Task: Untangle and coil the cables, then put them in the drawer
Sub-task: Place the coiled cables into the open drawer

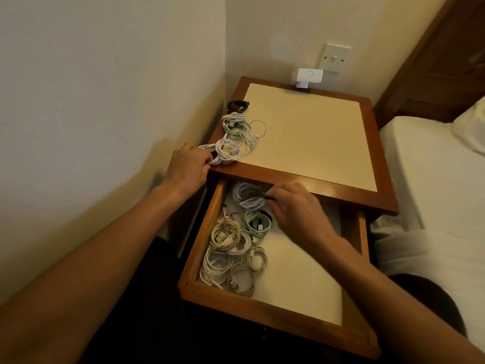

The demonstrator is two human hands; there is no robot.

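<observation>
The left hand (187, 166) gripped a white coil (225, 153) at the tabletop's (301, 132) near-left corner while the right hand (294, 208) pinched a pale coil (248, 198) in the drawer (262, 308).

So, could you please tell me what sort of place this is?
Most likely a bedroom: a brown wooden bedside cabinet with an open drawer stands in a wall corner, a bed with white sheets lies beside it, and a dark wooden headboard rises behind a white pillow.

Two hands (187, 166) (294, 208), one drawer (262, 315), one nightstand (309, 137), roughly seven coils (257, 223) inside, roughly five coils (227, 151) on top, one switch (335, 57).
</observation>
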